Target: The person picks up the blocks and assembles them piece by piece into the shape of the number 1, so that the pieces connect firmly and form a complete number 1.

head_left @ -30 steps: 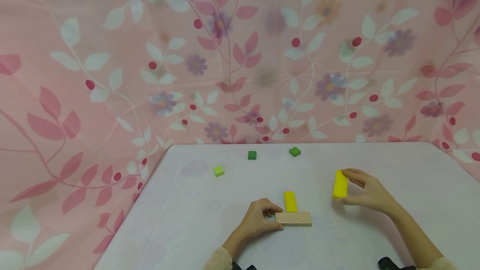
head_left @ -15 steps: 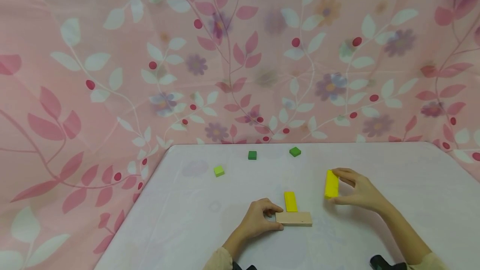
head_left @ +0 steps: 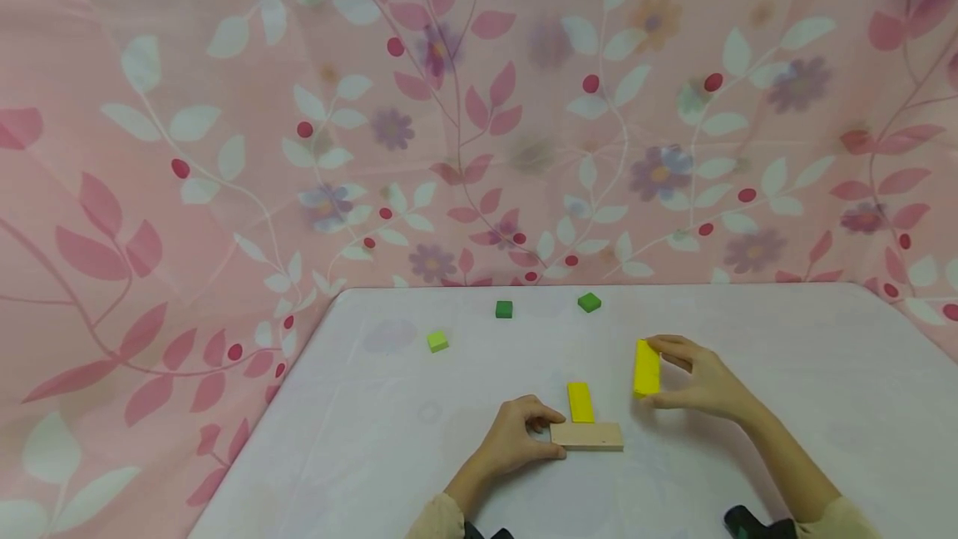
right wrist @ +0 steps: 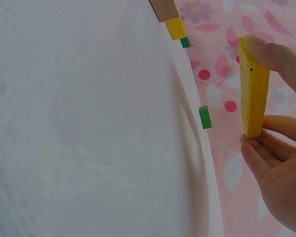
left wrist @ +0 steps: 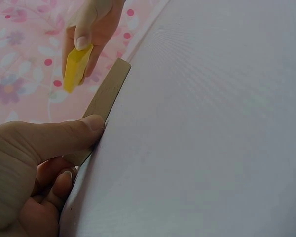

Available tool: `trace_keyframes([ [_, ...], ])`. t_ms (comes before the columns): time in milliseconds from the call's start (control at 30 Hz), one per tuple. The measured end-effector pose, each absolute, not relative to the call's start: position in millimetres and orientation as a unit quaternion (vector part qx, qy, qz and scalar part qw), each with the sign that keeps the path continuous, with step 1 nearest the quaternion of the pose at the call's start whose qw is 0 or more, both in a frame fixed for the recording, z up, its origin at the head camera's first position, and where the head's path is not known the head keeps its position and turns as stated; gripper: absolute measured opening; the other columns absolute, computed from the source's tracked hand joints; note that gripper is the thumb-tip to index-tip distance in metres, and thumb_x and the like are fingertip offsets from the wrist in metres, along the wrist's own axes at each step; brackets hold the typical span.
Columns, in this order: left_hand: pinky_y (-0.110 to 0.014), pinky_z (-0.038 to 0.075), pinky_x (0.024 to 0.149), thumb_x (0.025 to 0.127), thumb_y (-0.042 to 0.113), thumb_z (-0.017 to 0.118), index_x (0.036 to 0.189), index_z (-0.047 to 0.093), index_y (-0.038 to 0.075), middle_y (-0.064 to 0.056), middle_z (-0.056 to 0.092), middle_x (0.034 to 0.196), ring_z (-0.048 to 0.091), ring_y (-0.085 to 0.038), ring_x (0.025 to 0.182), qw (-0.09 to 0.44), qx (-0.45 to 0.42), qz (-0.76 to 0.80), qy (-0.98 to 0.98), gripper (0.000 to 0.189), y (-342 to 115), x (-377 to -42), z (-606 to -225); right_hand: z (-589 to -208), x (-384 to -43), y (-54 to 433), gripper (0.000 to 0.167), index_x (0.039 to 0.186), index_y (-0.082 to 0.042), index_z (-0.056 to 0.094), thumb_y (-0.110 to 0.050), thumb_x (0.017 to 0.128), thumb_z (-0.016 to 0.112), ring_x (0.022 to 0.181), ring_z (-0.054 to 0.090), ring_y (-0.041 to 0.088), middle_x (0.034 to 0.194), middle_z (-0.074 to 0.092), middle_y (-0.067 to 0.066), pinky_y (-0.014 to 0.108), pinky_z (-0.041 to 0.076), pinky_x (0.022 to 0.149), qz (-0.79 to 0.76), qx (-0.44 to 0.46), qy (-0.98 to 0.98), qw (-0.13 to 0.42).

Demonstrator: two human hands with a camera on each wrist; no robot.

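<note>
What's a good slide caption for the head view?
At a white table, the left hand grips a wooden block, the right hand a yellow block.

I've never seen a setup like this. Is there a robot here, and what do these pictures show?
There's no robot here: these are a person's two bare hands. The widest picture comes from a camera worn on the head, looking forward and down; the other two come from cameras worn on each wrist, so each sees its own hand close up.

The left hand grips one end of a plain wooden block on the white-covered table. The right hand holds a yellow block by its ends, seemingly lifted. Another yellow block sits just behind the wooden one. Farther back lie three small green blocks, one of them lighter. Behind everything hangs a pink floral cloth.
</note>
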State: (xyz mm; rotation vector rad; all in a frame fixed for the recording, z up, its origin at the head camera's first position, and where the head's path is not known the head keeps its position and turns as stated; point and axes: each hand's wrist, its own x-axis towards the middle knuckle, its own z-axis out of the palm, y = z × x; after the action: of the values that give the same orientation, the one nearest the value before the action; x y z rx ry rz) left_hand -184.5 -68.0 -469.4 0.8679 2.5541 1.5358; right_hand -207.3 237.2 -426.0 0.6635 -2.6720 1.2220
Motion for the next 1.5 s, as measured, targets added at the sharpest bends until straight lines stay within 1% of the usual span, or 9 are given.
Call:
trace_keyframes([
  [333, -0.018, 0.047, 0.071, 0.064, 0.01, 0.085, 0.096, 0.073, 0.004, 0.003, 0.062, 0.082, 0.051, 0.0, 0.075, 0.023, 0.277, 0.494, 0.824, 0.034, -69, -184, -468, -426, -212, 225, 0.078, 0.128, 0.009, 0.051, -0.026, 0.067, 0.085, 0.114, 0.052, 0.043, 0.128, 0.051, 0.023, 0.051, 0.041, 0.092, 0.403, 0.225, -0.885, 0.064],
  [567, -0.018, 0.047, 0.071, 0.064, 0.009, 0.085, 0.096, 0.073, 0.004, 0.002, 0.063, 0.082, 0.051, 0.0, 0.075, 0.021, 0.279, 0.496, 0.822, 0.034, -68, -184, -467, -425, -215, 218, 0.078, 0.128, 0.009, 0.051, -0.025, 0.067, 0.085, 0.114, 0.051, 0.044, 0.128, 0.049, 0.025, 0.052, 0.041, 0.092, 0.411, 0.237, -0.879, 0.055],
  [900, -0.018, 0.047, 0.071, 0.064, 0.009, 0.085, 0.096, 0.073, 0.004, 0.005, 0.061, 0.081, 0.051, 0.0, 0.075, 0.023, 0.276, 0.494, 0.824, 0.034, -68, -184, -467, -428, -221, 207, 0.076, 0.127, 0.009, 0.051, -0.025, 0.067, 0.085, 0.115, 0.05, 0.043, 0.128, 0.05, 0.024, 0.052, 0.041, 0.092, 0.417, 0.251, -0.873, 0.043],
  [1233, -0.018, 0.047, 0.07, 0.064, 0.008, 0.085, 0.095, 0.074, 0.004, 0.005, 0.061, 0.08, 0.052, 0.0, 0.074, 0.022, 0.276, 0.497, 0.822, 0.034, -68, -184, -467, -429, -228, 201, 0.078, 0.127, 0.011, 0.05, -0.024, 0.067, 0.085, 0.116, 0.049, 0.043, 0.128, 0.05, 0.025, 0.052, 0.04, 0.094, 0.421, 0.27, -0.865, 0.038],
  [1500, -0.018, 0.047, 0.07, 0.064, 0.009, 0.085, 0.095, 0.074, 0.004, 0.007, 0.061, 0.08, 0.051, 0.0, 0.074, 0.025, 0.274, 0.497, 0.823, 0.033, -68, -184, -469, -431, -234, 196, 0.078, 0.127, 0.009, 0.051, -0.027, 0.067, 0.085, 0.116, 0.05, 0.042, 0.129, 0.049, 0.025, 0.052, 0.041, 0.093, 0.415, 0.273, -0.867, 0.025],
])
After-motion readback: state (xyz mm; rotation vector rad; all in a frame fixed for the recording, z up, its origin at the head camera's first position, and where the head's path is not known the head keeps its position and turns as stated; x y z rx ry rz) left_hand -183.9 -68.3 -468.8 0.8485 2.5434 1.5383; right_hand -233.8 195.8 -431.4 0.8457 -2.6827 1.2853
